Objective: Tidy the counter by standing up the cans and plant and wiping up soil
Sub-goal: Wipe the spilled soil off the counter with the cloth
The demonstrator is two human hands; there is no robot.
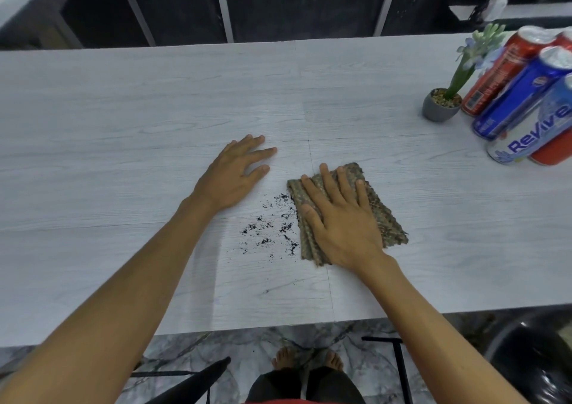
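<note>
The right hand (pixel 340 218) lies flat, palm down, fingers straight and slightly spread. It presses on a folded, brownish-grey woven cloth (pixel 385 218) and grips nothing. The cloth sits a little right of the middle of the pale grey wood-grain worktop (pixel 123 125), nearer the near edge than the far one. Its long axis runs from the far edge towards the near edge, tilted slightly.

The spilled dark soil (pixel 272 227) lies directly left of the cloth as loose crumbs. The closest crumbs touch or almost touch the cloth's left edge, and the rest thin out towards the near edge. A sweep to the left, broadside to the cloth's long edge, would therefore meet most of the soil. The right hand is the one placed to do it.

The left hand (pixel 235 174) is also open, resting flat on the bare worktop just beyond the soil on its far-left side, holding nothing. It seems to stand in the way of a long leftward stroke.

Well apart, by the far right corner, a small grey pot with a green artificial plant (pixel 441 106) stands upright. Just beside it, a cluster of drink cans appears upright too: a red can (pixel 495 75), a dark blue can (pixel 520 94), a white-and-blue can (pixel 532 131) and another red one (pixel 554 153) at the right edge. Wiping looks like the step left to do.
</note>
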